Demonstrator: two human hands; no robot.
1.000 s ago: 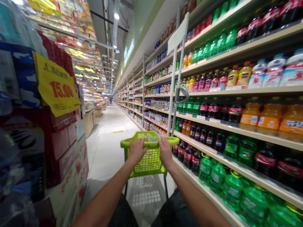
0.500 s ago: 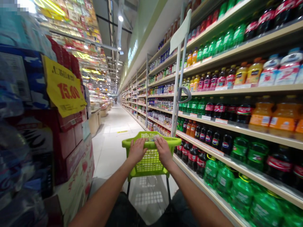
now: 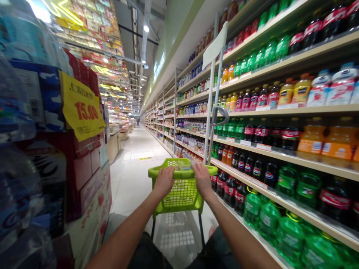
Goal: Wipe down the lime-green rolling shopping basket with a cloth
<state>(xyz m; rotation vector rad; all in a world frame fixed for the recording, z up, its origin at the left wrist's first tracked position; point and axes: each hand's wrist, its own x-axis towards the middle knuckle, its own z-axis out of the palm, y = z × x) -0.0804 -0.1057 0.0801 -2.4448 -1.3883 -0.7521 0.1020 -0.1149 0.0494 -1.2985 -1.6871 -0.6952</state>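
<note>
A lime-green plastic shopping cart (image 3: pixel 179 196) with a mesh basket is directly in front of me. The fingers of my left hand (image 3: pixel 164 181) are closed over the left part of its push handle. On the right part of the handle lies my right hand (image 3: pixel 202 180), its fingers bent over the bar and slightly blurred. A small whitish, see-through patch shows by the right fingertips; I cannot make out what it is. Something clear shows behind the handle between the hands, too small to name.
Drink shelves (image 3: pixel 280 108) line the right side, with a metal ladder (image 3: pixel 213 97) leaning against them. Stacked boxes and bottle packs with a yellow price sign (image 3: pixel 82 106) stand close on the left. The tiled aisle (image 3: pixel 134 149) runs ahead between them.
My right hand has shifted to the right along the handle, widening the gap between the hands. The cart appears slightly lower and further right in view. My left hand stays on the handle.
</note>
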